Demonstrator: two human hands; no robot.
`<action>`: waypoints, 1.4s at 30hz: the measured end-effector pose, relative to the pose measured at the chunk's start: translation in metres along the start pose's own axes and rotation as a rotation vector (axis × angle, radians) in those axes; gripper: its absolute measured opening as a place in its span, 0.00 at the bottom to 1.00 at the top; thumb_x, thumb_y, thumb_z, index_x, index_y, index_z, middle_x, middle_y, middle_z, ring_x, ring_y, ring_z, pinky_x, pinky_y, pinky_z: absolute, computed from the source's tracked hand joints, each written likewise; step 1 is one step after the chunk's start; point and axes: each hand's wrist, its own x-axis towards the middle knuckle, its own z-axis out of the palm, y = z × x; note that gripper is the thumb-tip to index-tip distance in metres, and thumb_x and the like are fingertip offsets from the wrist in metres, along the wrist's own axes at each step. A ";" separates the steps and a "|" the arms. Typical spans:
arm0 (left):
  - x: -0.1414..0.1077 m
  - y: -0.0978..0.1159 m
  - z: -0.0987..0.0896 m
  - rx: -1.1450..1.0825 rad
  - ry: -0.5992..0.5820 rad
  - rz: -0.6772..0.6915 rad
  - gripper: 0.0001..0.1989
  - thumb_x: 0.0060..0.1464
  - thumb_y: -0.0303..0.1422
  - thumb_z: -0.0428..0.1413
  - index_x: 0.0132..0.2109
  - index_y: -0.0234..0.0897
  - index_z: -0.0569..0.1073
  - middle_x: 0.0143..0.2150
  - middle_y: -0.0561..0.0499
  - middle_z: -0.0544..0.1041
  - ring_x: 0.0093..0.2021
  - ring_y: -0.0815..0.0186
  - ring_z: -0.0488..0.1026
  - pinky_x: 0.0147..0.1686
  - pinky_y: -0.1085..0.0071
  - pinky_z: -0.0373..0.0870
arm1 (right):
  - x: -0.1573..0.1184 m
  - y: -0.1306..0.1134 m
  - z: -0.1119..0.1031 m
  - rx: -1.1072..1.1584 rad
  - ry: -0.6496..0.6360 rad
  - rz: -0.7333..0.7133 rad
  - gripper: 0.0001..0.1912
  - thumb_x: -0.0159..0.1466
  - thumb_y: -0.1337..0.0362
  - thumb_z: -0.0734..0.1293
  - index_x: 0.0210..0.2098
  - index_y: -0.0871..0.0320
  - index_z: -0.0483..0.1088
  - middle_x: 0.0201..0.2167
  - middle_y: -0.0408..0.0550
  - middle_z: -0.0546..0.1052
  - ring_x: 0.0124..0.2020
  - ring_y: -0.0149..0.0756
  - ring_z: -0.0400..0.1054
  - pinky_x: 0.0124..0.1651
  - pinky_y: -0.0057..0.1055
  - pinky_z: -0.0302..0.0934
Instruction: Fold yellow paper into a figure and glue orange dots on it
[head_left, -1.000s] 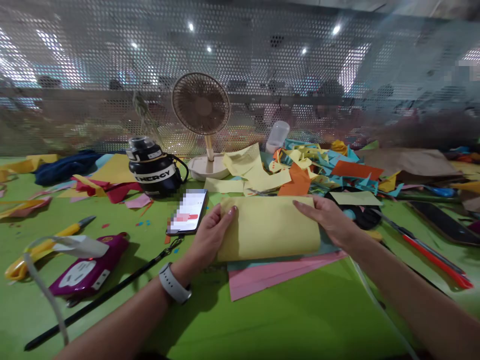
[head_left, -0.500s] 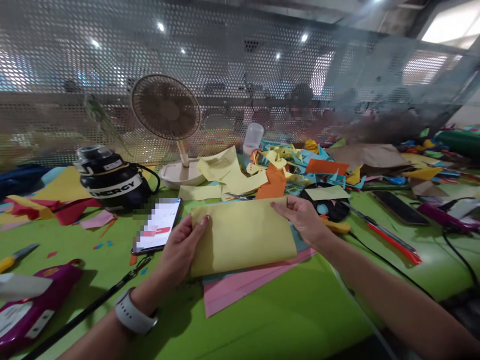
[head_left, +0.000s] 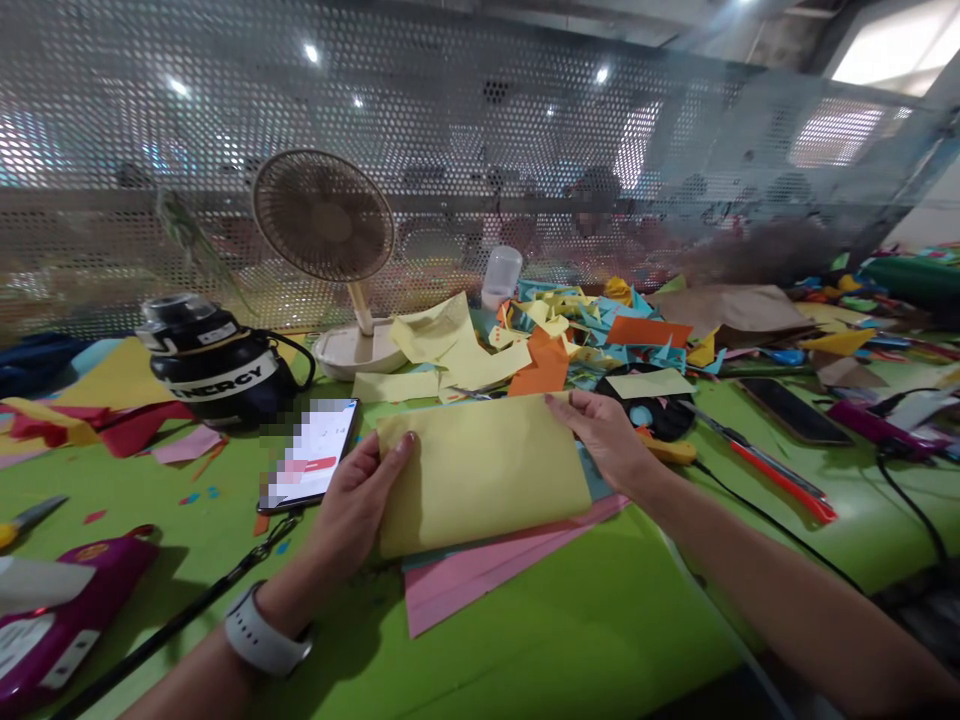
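Note:
A folded-looking yellow paper (head_left: 484,475) is held level between both hands in the head view. My left hand (head_left: 371,490) pinches its left edge, thumb on top. My right hand (head_left: 604,435) grips the upper right corner, fingers closed on it. Beneath the yellow paper lie pink sheets (head_left: 465,590) and a blue sheet, mostly covered. A lit phone (head_left: 319,455) rests just left of my left hand. The fingers' undersides are hidden by the paper.
On the green table (head_left: 600,640) are a black flask (head_left: 217,375), a small fan (head_left: 324,215), a heap of paper scraps (head_left: 547,335), a red cutter (head_left: 780,480), a dark phone (head_left: 793,410), scissors (head_left: 30,518) and a purple device (head_left: 97,590). A perforated metal screen (head_left: 450,130) stands behind.
The view has shifted slightly, so most objects appear a little further left. Both hands keep their hold on the yellow paper, which looks nearly unmoved.

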 end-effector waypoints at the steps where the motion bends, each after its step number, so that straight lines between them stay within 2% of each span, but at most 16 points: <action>1: 0.000 0.000 0.000 -0.001 -0.004 -0.002 0.16 0.46 0.41 0.64 0.41 0.40 0.73 0.32 0.54 0.79 0.27 0.67 0.76 0.25 0.75 0.73 | 0.000 0.000 0.000 -0.001 -0.001 0.000 0.21 0.48 0.45 0.72 0.24 0.57 0.70 0.21 0.41 0.73 0.22 0.31 0.66 0.30 0.30 0.62; 6: -0.001 0.000 0.000 -0.005 -0.020 0.001 0.18 0.46 0.41 0.64 0.43 0.41 0.73 0.35 0.53 0.80 0.30 0.65 0.77 0.27 0.73 0.74 | 0.000 0.002 -0.001 -0.017 0.011 -0.009 0.21 0.49 0.45 0.71 0.23 0.56 0.69 0.21 0.41 0.73 0.22 0.31 0.66 0.30 0.30 0.61; 12: -0.001 0.001 0.000 -0.001 -0.018 -0.006 0.18 0.46 0.41 0.63 0.44 0.40 0.73 0.35 0.52 0.80 0.30 0.65 0.77 0.26 0.73 0.74 | 0.000 0.001 -0.001 -0.025 0.005 -0.010 0.21 0.48 0.43 0.71 0.24 0.56 0.70 0.22 0.42 0.74 0.23 0.32 0.67 0.29 0.30 0.62; 19: -0.001 0.000 0.000 -0.004 -0.030 0.005 0.17 0.48 0.41 0.63 0.44 0.40 0.73 0.35 0.51 0.79 0.30 0.65 0.77 0.25 0.75 0.74 | -0.001 0.001 -0.002 -0.015 0.006 -0.007 0.19 0.50 0.45 0.71 0.24 0.55 0.70 0.21 0.41 0.73 0.22 0.32 0.67 0.29 0.31 0.61; 26: -0.001 0.000 0.002 -0.043 -0.063 0.036 0.15 0.50 0.39 0.62 0.44 0.40 0.73 0.37 0.51 0.80 0.33 0.65 0.77 0.31 0.73 0.75 | 0.000 0.002 -0.003 -0.080 0.043 -0.021 0.20 0.50 0.46 0.71 0.20 0.56 0.67 0.17 0.39 0.69 0.20 0.29 0.61 0.24 0.27 0.56; 30: -0.001 0.000 0.002 -0.059 -0.086 0.051 0.15 0.50 0.39 0.62 0.44 0.40 0.73 0.38 0.51 0.80 0.34 0.65 0.77 0.33 0.71 0.75 | 0.002 0.003 -0.003 -0.046 0.024 -0.014 0.19 0.50 0.47 0.72 0.20 0.56 0.67 0.18 0.39 0.70 0.20 0.29 0.62 0.25 0.26 0.57; 38: -0.002 0.001 0.003 -0.064 -0.048 0.074 0.13 0.50 0.40 0.61 0.40 0.38 0.74 0.35 0.52 0.80 0.31 0.67 0.76 0.30 0.74 0.73 | 0.006 0.006 -0.007 -0.049 0.029 0.002 0.16 0.50 0.50 0.73 0.24 0.56 0.72 0.20 0.40 0.74 0.22 0.31 0.67 0.27 0.26 0.61; 42: -0.002 0.001 0.003 -0.067 -0.020 0.068 0.12 0.51 0.42 0.60 0.38 0.39 0.74 0.34 0.53 0.79 0.30 0.69 0.75 0.28 0.76 0.71 | 0.006 0.006 -0.009 -0.107 0.040 -0.011 0.15 0.52 0.51 0.72 0.24 0.56 0.72 0.19 0.39 0.74 0.20 0.29 0.66 0.24 0.24 0.59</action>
